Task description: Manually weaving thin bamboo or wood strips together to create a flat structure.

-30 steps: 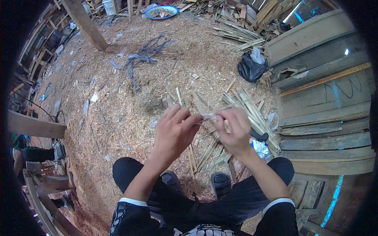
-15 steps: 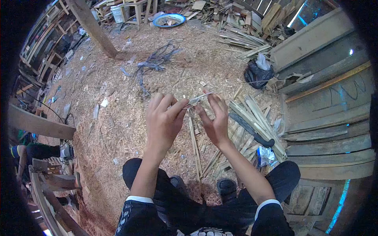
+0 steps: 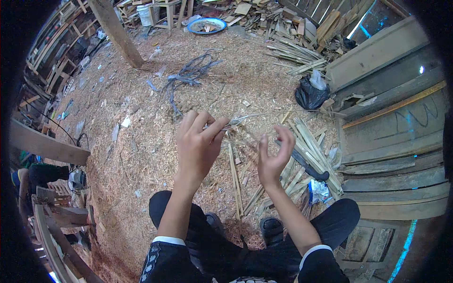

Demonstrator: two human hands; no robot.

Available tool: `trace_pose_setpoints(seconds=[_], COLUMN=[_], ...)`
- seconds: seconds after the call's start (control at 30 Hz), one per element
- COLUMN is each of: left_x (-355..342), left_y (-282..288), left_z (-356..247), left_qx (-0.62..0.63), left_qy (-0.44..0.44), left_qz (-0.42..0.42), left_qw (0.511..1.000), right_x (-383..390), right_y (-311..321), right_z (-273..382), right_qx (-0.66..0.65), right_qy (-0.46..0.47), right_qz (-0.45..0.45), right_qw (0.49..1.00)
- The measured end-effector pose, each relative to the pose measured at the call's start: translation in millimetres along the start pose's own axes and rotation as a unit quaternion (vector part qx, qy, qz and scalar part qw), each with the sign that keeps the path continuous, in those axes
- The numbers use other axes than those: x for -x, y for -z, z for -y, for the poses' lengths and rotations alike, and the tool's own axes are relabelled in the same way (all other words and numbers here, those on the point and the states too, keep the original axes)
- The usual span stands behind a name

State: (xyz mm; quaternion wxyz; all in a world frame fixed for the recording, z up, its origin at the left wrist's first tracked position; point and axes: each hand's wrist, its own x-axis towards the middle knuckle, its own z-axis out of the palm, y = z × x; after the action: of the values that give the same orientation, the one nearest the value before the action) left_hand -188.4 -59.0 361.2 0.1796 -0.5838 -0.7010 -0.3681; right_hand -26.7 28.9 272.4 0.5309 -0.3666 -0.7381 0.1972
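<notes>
Closed in a pinch, my left hand (image 3: 198, 146) holds a small pale, shiny strip (image 3: 239, 119) out in front of my knees. A thin strand stretches from that strip toward the right; what it is made of is too fine to tell. My right hand (image 3: 275, 162) is apart from it, a little lower, fingers curled but separated, with nothing visible between them. Beneath the right hand, a dark machete-like tool with a hooked handle (image 3: 318, 173) lies across thin wooden strips (image 3: 309, 137) on the ground.
Wood shavings (image 3: 141, 165) cover the ground. Ahead lie a tangle of grey-blue strapping (image 3: 188, 70), a blue-rimmed basin (image 3: 206, 26) and scrap wood (image 3: 288, 28). A black bag (image 3: 312, 94) sits by the plank wall (image 3: 391, 118). A post (image 3: 115, 33) stands left; another person (image 3: 35, 181) is far left.
My right hand has come away from the pale strip, moving right and toward me. The left hand keeps its pinch in nearly the same place.
</notes>
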Motion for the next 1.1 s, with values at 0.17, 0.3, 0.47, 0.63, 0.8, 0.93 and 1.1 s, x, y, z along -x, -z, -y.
trace_pose_setpoints(seconds=[0.17,0.3,0.47,0.63,0.8,0.93,1.1], left_x=[0,1,0,-6,-6,-4,-2], left_y=[-2,-6,-7,-10,-13,-15,-18], left_z=[-1,-3,-4,-8,-2,-5,-15], left_qx=[0.019,0.013,-0.022,-0.033,-0.024,-0.036,-0.005], left_qy=[0.002,0.003,-0.003,-0.012,-0.03,-0.02,-0.064], left_qz=[-0.003,-0.012,-0.021,-0.023,-0.035,-0.029,-0.008], left_qw=[1.0,1.0,1.0,0.999,0.999,0.999,0.998], right_x=[-17,-22,-12,-36,-70,-70,-67], right_y=[-15,-23,-12,16,32,43,52], right_z=[-15,-2,12,22,19,14,14], right_qx=[0.089,0.169,0.026,0.128,0.068,0.014,-0.129], right_qy=[-0.104,-0.053,0.05,0.298,0.283,0.281,0.301], right_qz=[-0.084,-0.027,0.049,0.007,0.268,0.267,0.231], right_qw=[0.987,0.984,0.997,0.946,0.918,0.922,0.916])
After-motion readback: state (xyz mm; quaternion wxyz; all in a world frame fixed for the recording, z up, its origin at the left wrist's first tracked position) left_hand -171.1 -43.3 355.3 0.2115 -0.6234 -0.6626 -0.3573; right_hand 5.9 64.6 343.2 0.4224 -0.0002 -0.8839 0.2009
